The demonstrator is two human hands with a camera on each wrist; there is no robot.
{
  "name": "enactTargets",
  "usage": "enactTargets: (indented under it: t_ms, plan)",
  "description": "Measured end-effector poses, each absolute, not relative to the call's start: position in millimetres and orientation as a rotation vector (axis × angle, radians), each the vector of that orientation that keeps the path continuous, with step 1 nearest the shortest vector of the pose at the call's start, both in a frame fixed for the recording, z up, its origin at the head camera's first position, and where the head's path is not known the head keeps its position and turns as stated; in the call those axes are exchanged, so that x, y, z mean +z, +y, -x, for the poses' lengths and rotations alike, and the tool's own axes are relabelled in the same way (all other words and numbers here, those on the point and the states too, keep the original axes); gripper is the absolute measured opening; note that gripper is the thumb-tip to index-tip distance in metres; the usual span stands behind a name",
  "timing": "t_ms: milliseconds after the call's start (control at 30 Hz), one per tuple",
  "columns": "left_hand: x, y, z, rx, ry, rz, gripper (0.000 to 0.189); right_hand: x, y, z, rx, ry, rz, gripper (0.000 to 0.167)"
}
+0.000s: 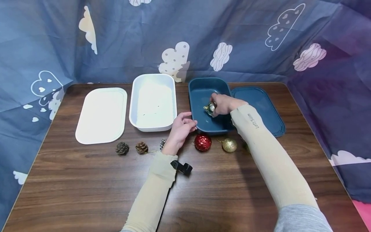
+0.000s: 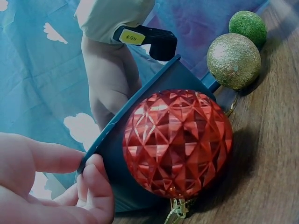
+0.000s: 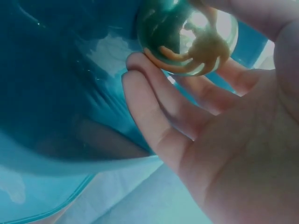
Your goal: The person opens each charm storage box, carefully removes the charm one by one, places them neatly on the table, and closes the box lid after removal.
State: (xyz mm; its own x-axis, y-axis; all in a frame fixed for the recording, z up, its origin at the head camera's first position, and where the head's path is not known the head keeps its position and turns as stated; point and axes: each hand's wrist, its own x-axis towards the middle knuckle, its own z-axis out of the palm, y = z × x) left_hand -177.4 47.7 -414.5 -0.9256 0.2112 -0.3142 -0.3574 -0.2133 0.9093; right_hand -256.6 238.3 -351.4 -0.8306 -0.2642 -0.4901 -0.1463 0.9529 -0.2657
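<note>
Inside the blue bin (image 1: pixel 203 122), my right hand (image 1: pixel 223 103) grips a shiny green-gold Christmas ball (image 1: pixel 210 109). The right wrist view shows this ball (image 3: pixel 187 39) between thumb and fingers, close to the bin's bottom. My left hand (image 1: pixel 181 130) pinches the bin's near-left rim, thumb and fingers on either side of it in the left wrist view. Just in front of the bin lies a faceted red ball (image 2: pixel 177 144). Beside it are a gold glitter ball (image 2: pixel 233 60) and a green glitter ball (image 2: pixel 248 29), the latter mostly behind my right arm in the head view.
A white bin (image 1: pixel 153 103) with small specks inside stands left of the blue one, its white lid (image 1: pixel 101 116) farther left. The blue lid (image 1: pixel 261 106) lies at right. Pinecones (image 1: pixel 122 148) sit in front of the white bin; one is partly behind my left hand.
</note>
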Motion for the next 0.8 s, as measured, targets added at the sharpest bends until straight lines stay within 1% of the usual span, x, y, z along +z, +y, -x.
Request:
enactTargets:
  t_ms: [467,800]
  plan:
    - [-416,48,176,2.188,1.695,0.171,0.05,-350,249,242,-0.39,2.598,0.357,0.052]
    - [-414,47,177,2.183,1.698,0.173,0.048,-346,253,234,-0.489,2.67,0.356,0.058]
